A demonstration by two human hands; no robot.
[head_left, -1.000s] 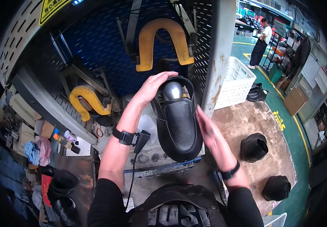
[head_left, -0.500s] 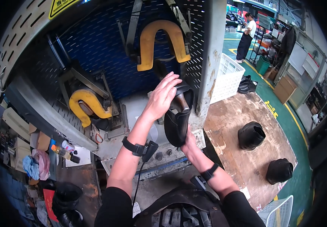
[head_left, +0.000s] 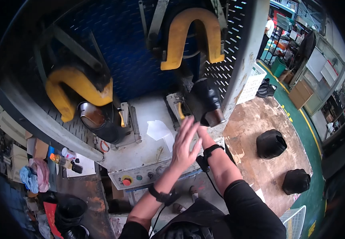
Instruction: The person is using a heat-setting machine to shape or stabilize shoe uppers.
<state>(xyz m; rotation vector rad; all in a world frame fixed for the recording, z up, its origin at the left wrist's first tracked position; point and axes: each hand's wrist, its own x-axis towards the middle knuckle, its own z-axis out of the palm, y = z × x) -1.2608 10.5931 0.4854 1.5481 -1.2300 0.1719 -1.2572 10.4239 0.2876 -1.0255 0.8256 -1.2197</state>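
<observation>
A black shoe upper (head_left: 205,95) sits at the right station of the machine, under the raised yellow U-shaped pad (head_left: 194,28). A brown metal form end (head_left: 217,116) sticks out of its near end. My left hand (head_left: 186,144) is held in front of it, fingers stretched out, with nothing in it. My right hand (head_left: 203,130) is beneath the shoe upper's near end; its fingers are mostly hidden behind the left hand and the upper. At the left station another black upper (head_left: 110,129) lies by a shiny brown metal form (head_left: 92,115), below a second yellow pad (head_left: 78,89).
A control panel (head_left: 142,175) with a red button runs along the machine's front. On the wooden table (head_left: 240,123) at right stand two black uppers (head_left: 271,143) (head_left: 296,181). A white crate (head_left: 252,83) is behind them. Bottles (head_left: 62,160) and cloths (head_left: 41,173) lie at left.
The upper between my hands is now at the right station, and my left hand has come off it. At left, the yellow pad sits higher, exposing more of the form and upper. My view has shifted.
</observation>
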